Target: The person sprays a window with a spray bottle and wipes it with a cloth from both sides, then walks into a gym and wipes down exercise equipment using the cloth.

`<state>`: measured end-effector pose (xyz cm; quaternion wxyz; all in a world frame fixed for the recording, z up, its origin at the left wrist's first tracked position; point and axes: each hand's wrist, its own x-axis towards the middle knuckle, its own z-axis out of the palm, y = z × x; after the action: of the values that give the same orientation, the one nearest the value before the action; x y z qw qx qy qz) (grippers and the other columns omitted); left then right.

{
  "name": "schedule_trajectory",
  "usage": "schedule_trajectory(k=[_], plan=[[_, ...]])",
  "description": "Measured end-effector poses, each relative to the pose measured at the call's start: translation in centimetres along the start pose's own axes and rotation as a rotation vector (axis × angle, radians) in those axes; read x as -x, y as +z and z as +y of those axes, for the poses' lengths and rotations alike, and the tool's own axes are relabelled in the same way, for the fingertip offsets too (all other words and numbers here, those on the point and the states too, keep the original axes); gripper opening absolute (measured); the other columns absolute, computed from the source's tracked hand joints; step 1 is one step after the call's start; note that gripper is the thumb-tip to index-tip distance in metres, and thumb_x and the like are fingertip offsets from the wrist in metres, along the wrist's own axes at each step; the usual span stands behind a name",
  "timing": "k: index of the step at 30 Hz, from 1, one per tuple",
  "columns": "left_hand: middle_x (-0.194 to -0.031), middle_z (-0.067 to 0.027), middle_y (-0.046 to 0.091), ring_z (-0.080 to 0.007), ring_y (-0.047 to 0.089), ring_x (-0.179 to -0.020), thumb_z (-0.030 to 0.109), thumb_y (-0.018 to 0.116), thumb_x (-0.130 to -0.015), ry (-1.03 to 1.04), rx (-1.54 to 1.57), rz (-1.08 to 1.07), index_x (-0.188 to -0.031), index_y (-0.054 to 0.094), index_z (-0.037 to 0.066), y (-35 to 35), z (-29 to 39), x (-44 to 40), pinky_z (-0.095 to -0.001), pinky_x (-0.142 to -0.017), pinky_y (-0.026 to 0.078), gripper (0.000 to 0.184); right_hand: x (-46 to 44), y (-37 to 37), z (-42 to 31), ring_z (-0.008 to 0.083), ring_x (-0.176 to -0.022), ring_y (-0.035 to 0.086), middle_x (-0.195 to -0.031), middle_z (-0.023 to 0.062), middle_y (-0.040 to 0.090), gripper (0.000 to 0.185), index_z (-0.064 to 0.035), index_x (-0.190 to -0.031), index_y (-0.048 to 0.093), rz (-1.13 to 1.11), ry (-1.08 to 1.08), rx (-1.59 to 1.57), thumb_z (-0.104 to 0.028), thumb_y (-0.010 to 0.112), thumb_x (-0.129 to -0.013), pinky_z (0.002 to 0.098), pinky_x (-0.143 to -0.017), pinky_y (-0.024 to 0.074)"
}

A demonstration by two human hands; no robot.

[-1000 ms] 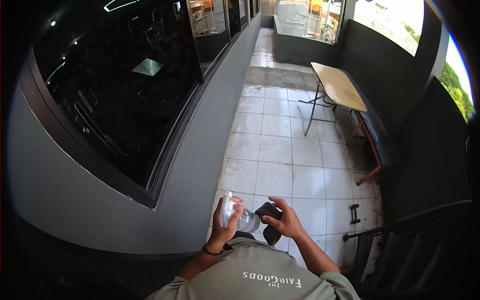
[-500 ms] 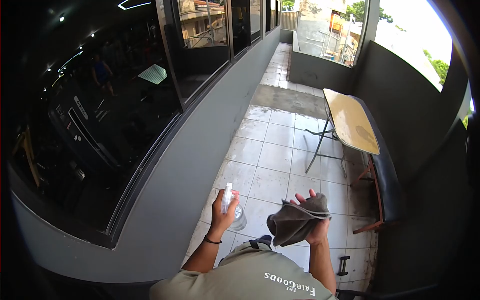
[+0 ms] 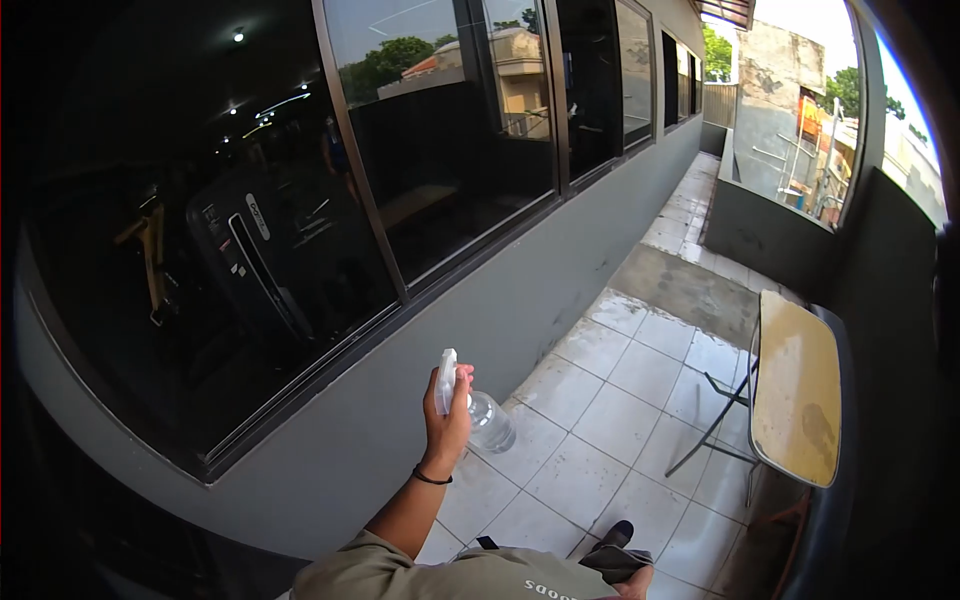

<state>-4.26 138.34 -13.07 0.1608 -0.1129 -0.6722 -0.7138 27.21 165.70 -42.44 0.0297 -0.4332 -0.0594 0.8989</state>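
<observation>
My left hand [image 3: 448, 428] is wrapped round the neck of a clear spray bottle [image 3: 491, 425] with a white trigger head, held out in front of me. Clear liquid shows in the bottle, which is tilted. Low at the bottom edge, my right hand [image 3: 637, 582] is mostly cut off by the frame and by my shirt. Against it is a dark grey cloth [image 3: 624, 562], only part of it showing. Close to the left hand runs the grey wall [image 3: 400, 375] below the window panes [image 3: 450, 190].
A small folding table [image 3: 795, 390] with a worn yellowish top stands at the right, beside a dark padded bench [image 3: 848, 440]. White floor tiles [image 3: 570, 455] run along the wall. Gym equipment [image 3: 250, 260] shows behind the glass. My shoe [image 3: 618, 535] is below me.
My view has turned left towards the windows, so the table sits further right and lower. The right hand with the cloth has dropped to the bottom edge; the left still grips the spray bottle.
</observation>
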Motion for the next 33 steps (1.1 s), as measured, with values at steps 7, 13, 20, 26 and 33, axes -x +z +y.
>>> schedule_trajectory(k=[7,13,20,26,33], plan=[[-0.093,0.0004,0.06,-0.008,0.054,-0.087,0.025,0.067,-0.1,0.33,-0.125,0.316,-0.104,0.063,0.004,9.2,7.2,-9.1,-0.0251,-0.08,0.044,0.022,-7.6,18.2,-18.0,0.0335,-0.096,0.068,-0.1,0.015,0.07,0.036,-0.007,-0.105,0.062,-0.278,-0.216,0.395,-0.037,0.045,-0.098,0.0506,-0.092,0.0543],[-0.093,0.002,0.061,-0.0051,0.055,-0.078,0.001,0.07,-0.087,0.549,-0.173,0.331,-0.108,0.063,0.006,15.7,18.7,-19.0,-0.0214,-0.066,0.043,0.023,-14.7,29.7,-30.5,0.0328,-0.099,0.068,-0.106,0.0149,0.07,0.034,-0.0102,-0.113,0.06,-0.524,-0.264,0.528,-0.036,0.042,-0.1,0.0498,-0.093,0.0541],[-0.087,-0.007,0.072,-0.0192,0.069,-0.083,0.005,0.069,-0.071,0.677,-0.361,0.646,-0.092,0.07,0.005,18.7,26.8,-33.0,-0.0327,-0.076,0.052,0.021,-18.0,34.5,-30.8,0.032,-0.095,0.069,-0.102,0.013,0.072,0.036,-0.0117,-0.107,0.063,-0.554,-0.151,0.551,-0.043,0.049,-0.097,0.05,-0.089,0.0548],[-0.092,-0.0157,0.074,-0.0388,0.071,-0.089,0.022,0.067,-0.074,0.625,-0.812,0.926,-0.094,0.072,0.011,19.3,28.5,-38.9,-0.0451,-0.079,0.055,0.023,-20.6,35.2,-29.8,0.0295,-0.08,0.065,-0.085,0.0113,0.066,0.028,-0.009,-0.092,0.061,-0.467,0.034,0.612,-0.035,0.052,-0.096,0.0451,-0.075,0.055],[-0.091,-0.0147,0.075,-0.0366,0.071,-0.088,0.022,0.068,-0.073,0.669,-0.905,0.875,-0.093,0.073,0.013,19.4,27.2,-45.6,-0.0466,-0.077,0.054,0.022,-23.3,41.5,-33.2,0.024,-0.065,0.064,-0.073,0.0104,0.065,0.024,-0.0064,-0.082,0.062,-0.42,-0.142,0.634,-0.023,0.052,-0.096,0.0368,-0.06,0.056]])
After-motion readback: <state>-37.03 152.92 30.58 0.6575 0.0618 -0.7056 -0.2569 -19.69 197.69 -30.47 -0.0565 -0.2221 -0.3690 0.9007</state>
